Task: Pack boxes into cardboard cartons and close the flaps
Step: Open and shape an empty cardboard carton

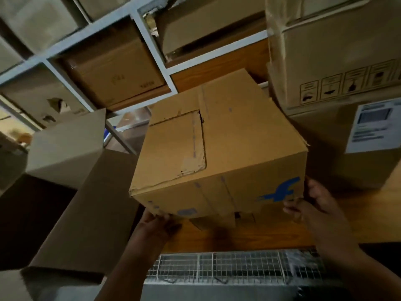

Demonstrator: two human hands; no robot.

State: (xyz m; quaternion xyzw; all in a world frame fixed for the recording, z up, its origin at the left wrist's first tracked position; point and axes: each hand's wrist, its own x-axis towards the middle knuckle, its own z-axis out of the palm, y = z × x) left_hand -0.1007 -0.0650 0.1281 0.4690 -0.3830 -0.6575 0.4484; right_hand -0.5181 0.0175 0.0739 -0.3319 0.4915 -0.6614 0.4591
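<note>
A brown cardboard carton (225, 144) with a blue logo on its near side fills the middle of the view, its top flaps folded shut and worn at the edges. It is tilted and held above a wooden tabletop (238, 235). My left hand (156, 224) grips it under the near left bottom corner. My right hand (314, 205) holds its near right bottom corner, fingers against the side. A large open carton (86, 209) stands to the left with its flap raised; its inside is dark.
White shelving (149, 46) behind holds more brown cartons. Stacked cartons (338, 61) with handling symbols and a white label (373, 127) stand at the right. A wire mesh rack (227, 268) lies along the table's near edge.
</note>
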